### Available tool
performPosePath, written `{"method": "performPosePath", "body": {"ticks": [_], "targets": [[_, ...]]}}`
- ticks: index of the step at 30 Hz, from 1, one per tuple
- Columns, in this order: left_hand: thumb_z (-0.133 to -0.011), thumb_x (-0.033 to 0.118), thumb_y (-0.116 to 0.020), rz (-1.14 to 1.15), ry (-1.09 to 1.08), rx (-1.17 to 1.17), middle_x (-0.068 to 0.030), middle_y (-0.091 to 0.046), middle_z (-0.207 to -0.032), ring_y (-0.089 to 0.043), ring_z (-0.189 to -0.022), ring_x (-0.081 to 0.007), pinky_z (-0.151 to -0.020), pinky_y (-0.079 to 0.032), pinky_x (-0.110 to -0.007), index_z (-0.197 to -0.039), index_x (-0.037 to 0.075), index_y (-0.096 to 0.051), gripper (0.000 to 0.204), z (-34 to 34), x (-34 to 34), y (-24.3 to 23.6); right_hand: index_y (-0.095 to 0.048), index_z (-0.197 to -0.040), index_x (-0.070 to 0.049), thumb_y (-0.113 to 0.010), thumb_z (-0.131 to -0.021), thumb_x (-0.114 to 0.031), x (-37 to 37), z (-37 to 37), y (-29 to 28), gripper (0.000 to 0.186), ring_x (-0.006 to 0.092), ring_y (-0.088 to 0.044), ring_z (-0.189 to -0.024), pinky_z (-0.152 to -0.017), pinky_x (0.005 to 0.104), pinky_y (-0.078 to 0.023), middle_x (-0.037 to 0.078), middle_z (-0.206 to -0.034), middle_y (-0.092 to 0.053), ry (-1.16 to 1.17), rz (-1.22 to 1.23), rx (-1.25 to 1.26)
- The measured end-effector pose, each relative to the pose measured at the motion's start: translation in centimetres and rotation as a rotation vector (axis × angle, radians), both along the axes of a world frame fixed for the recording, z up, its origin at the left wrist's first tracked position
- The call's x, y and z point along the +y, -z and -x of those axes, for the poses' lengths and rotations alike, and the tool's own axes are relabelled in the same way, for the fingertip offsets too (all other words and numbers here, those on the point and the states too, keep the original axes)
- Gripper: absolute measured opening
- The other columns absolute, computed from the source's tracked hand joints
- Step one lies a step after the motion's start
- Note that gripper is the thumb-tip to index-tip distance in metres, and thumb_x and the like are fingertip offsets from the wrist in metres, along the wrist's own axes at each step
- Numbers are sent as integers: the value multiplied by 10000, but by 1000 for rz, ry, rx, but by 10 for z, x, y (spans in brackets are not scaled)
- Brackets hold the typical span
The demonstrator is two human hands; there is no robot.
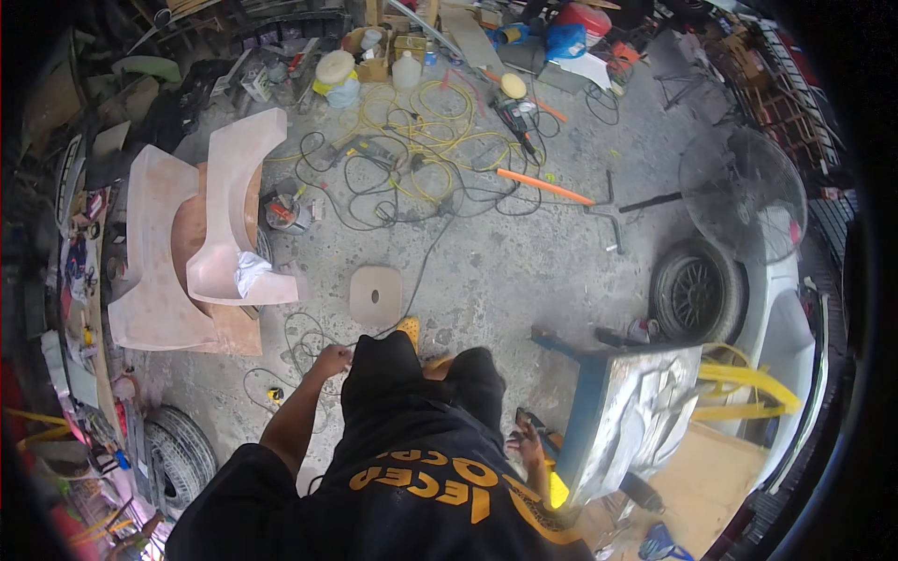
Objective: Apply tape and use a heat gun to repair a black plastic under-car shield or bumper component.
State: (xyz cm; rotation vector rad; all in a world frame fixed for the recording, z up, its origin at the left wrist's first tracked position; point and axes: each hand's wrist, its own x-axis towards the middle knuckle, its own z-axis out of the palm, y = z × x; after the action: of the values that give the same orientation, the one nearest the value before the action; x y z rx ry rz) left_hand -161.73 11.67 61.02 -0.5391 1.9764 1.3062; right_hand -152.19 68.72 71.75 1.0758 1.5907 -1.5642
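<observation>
Black shirt [327, 514] nearest; left hand [333, 360] and right hand [527, 443] hang apart, beside dark trousers [379, 374]; I cannot tell their grip.

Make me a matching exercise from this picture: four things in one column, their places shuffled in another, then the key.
1. Crumpled white cloth
2. Bare right hand
3. Beige rounded-square board with a hole
4. Round wire-guarded fan

A. Just left of the blue-framed stand
B. On the grey concrete floor
C. Above the black tyre with a dark spoked wheel, in the picture
D. On a pale pink curved panel

Pairs: 1-D, 2-A, 3-B, 4-C
</observation>
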Motion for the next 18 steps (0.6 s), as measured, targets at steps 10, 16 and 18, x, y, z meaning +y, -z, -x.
{"method": "performPosePath", "body": {"ticks": [10,16,18], "targets": [[-942,211,-580,-177,-660,-49,-121,-713,-876,-679,-657,-171,-610,-550,-278,-1037,-8,-648,249,205,68,65,-400,-1361,-115,-603,-931,-109,122,454,134,476,210,-657,-751,-670,335,-564,148,-1010,-645,-614,51,-184],[-924,206,-612,-25,-661,-138,-122,-710,-812,-654,-579,-163,-519,-522,-278,-959,-32,-654,244,267,122,180,-649,-1135,-46,-624,-905,-159,41,684,313,257,186,-666,-851,-786,328,-527,125,-906,-699,-1248,-302,745],[-925,234,-609,-133,-843,-165,-117,-707,-796,-650,-571,-161,-514,-510,-268,-951,-34,-659,274,328,145,245,-649,-1157,-36,-622,-912,-176,16,706,380,283,210,-662,-942,-843,348,-518,123,-976,-700,-1053,45,344]]}}
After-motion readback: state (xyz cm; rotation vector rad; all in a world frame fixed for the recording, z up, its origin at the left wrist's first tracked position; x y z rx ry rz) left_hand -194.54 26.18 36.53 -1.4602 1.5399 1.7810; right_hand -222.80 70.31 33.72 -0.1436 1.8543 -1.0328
